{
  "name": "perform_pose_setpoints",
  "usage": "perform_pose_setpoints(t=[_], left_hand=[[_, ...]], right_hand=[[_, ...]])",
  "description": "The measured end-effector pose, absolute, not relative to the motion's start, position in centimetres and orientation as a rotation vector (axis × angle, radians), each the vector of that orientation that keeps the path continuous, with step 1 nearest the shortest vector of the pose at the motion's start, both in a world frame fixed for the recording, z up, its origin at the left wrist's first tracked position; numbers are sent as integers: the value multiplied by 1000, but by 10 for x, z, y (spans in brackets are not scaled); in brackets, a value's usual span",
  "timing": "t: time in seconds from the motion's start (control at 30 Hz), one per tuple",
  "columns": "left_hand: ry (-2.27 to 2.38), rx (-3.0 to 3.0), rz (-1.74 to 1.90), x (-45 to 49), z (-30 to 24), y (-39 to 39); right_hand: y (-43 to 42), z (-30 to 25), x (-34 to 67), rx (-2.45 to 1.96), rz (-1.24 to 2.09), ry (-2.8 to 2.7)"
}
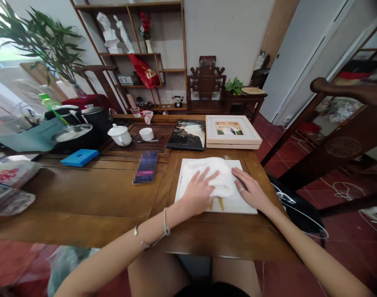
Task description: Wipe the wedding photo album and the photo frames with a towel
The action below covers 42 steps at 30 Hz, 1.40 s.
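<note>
On the wooden table (108, 198), right in front of the seated person: the work centres on a white board (238, 204) lying flat near the table's front edge.

Cloth: a white cloth (216, 175) lies bunched on the far half of the board, covering most of that half.

Left hand: the left hand (198, 193) lies palm-down on the near left part of the cloth, fingers spread and flat, pressing rather than gripping; a bracelet (165, 225) sits on that wrist.

Right hand: the right hand (250, 189) rests on the cloth's right edge, fingers stretched out and loose, a ring on one finger; it closes on nothing.

Under the cloth: two thin yellow strips (218, 203) stick out from the cloth's near edge onto the board; what they belong to is hidden.

Step in hand: by the look of it, wiping or pressing the cloth over the board's face, both palms bearing down.

Next move calls for: probably even pressure and a steady board, so neither cloth nor board slides toward the table edge.

Beyond the board: a framed photo (230, 131) and a dark print (188, 135) lie behind it; a blue sponge (79, 157), a teapot (120, 135) and a cup (146, 134) stand well to the board's left.
</note>
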State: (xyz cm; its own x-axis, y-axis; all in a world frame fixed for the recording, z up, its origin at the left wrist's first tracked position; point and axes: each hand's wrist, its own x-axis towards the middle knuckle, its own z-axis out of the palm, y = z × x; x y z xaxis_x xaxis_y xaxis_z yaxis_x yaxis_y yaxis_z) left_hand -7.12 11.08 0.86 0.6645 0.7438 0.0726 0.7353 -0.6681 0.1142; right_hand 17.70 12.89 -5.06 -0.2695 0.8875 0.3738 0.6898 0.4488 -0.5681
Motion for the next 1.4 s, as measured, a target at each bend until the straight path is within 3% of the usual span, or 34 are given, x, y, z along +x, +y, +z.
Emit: perform_pose_setpoints(t=[0.2, 0.6, 1.07, 1.4], left_hand=[[1314, 2859, 162, -76, 3, 149], [1051, 2962, 182, -99, 2, 22], [1313, 2865, 119, -113, 6, 159], [1044, 2892, 172, -130, 5, 45]], right_hand=[[128, -49, 176, -1342, 394, -2030], [127, -51, 175, -1333, 386, -2026], [127, -48, 176, -1339, 443, -1993], [126, -52, 174, -1335, 384, -2019]])
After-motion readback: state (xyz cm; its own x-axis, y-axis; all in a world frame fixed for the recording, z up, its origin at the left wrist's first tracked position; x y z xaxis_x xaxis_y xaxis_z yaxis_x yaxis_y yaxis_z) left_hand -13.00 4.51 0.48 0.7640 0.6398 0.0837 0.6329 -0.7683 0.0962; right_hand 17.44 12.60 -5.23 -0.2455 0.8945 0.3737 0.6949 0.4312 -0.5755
